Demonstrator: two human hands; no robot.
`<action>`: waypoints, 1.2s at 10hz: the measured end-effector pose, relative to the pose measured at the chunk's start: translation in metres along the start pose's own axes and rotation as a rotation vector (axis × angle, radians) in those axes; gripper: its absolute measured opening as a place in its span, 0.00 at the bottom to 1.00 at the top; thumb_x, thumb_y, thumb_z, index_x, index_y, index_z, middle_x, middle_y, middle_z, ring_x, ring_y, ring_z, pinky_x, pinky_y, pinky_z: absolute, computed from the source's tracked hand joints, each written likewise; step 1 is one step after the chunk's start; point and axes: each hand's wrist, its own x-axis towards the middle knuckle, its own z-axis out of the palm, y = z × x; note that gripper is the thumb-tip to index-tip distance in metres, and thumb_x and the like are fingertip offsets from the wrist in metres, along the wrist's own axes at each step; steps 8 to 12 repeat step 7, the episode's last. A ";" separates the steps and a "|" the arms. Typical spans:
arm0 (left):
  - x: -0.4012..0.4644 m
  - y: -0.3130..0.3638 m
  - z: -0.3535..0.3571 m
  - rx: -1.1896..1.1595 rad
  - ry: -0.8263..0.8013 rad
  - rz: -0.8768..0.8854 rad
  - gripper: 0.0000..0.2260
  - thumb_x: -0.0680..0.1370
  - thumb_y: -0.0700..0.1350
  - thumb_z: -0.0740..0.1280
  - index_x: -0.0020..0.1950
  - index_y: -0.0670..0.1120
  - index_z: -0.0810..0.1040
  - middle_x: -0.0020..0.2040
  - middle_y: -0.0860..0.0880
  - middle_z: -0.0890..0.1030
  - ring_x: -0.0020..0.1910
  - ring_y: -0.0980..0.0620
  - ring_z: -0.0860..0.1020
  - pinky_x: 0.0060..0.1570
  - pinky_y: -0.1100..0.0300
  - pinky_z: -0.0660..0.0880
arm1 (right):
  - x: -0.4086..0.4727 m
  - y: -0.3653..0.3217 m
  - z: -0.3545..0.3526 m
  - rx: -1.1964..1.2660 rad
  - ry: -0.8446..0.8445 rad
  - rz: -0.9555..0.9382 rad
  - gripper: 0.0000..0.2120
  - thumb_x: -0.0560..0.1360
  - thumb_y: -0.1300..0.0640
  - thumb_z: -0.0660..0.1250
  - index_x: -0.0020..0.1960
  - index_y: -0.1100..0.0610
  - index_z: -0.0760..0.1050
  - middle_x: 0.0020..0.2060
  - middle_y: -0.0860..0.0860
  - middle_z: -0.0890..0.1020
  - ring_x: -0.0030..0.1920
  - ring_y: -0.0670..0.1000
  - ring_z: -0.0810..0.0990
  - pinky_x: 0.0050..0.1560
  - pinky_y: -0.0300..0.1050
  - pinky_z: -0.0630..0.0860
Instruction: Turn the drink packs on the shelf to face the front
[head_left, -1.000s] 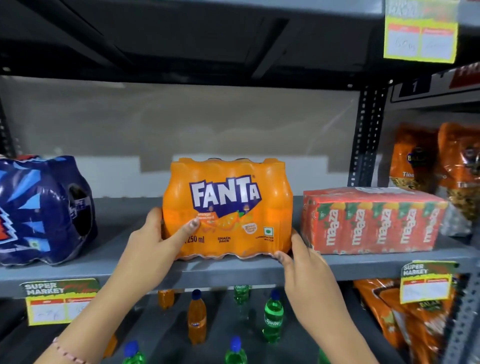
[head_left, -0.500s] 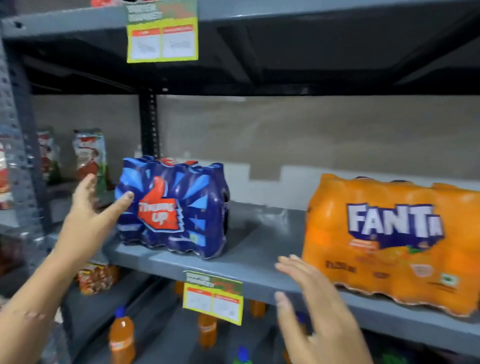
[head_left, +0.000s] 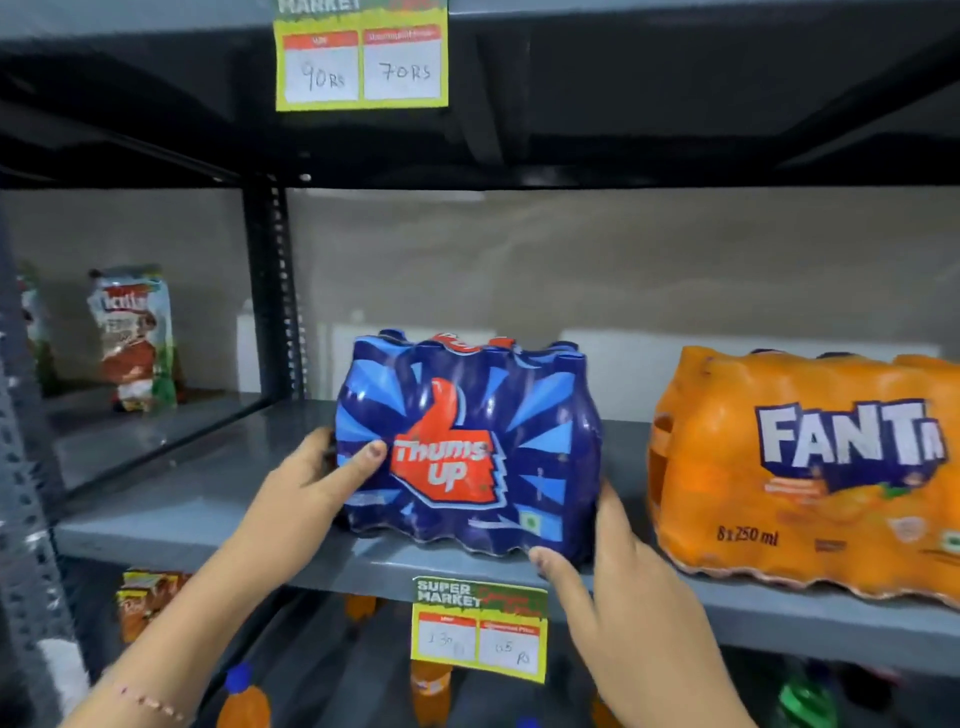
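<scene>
- The blue shrink-wrapped Thums Up drink pack (head_left: 467, 447) stands on the grey metal shelf (head_left: 208, 499), at nine o'clock from the orange shrink-wrapped Fanta pack (head_left: 810, 473).
- Left hand (head_left: 317, 478) clasps its left edge; right hand (head_left: 628, 582) presses its right lower corner.
- Best to pivot it flat, without lifting, until the logo squares with the shelf edge.

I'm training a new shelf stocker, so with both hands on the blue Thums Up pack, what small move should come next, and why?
Probably a slight turn: push with the left hand and pull with the right hand until the Thums Up pack sits square to the shelf edge. Its logo faces forward already, but the pack looks a bit angled, while the Fanta pack shows its front.
</scene>
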 end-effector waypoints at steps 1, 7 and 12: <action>-0.002 0.001 0.025 0.115 0.039 0.012 0.17 0.73 0.62 0.68 0.57 0.55 0.77 0.50 0.57 0.85 0.44 0.68 0.82 0.41 0.71 0.75 | -0.001 0.007 -0.009 0.029 -0.004 0.141 0.37 0.79 0.40 0.61 0.79 0.48 0.45 0.71 0.48 0.73 0.66 0.49 0.75 0.60 0.43 0.75; -0.061 0.036 0.080 0.490 0.292 0.173 0.33 0.81 0.54 0.60 0.81 0.45 0.51 0.81 0.43 0.55 0.80 0.42 0.48 0.74 0.41 0.58 | -0.027 0.031 -0.022 0.364 0.110 0.005 0.30 0.80 0.46 0.63 0.79 0.42 0.55 0.71 0.38 0.69 0.68 0.37 0.68 0.66 0.36 0.71; -0.061 0.036 0.080 0.490 0.292 0.173 0.33 0.81 0.54 0.60 0.81 0.45 0.51 0.81 0.43 0.55 0.80 0.42 0.48 0.74 0.41 0.58 | -0.027 0.031 -0.022 0.364 0.110 0.005 0.30 0.80 0.46 0.63 0.79 0.42 0.55 0.71 0.38 0.69 0.68 0.37 0.68 0.66 0.36 0.71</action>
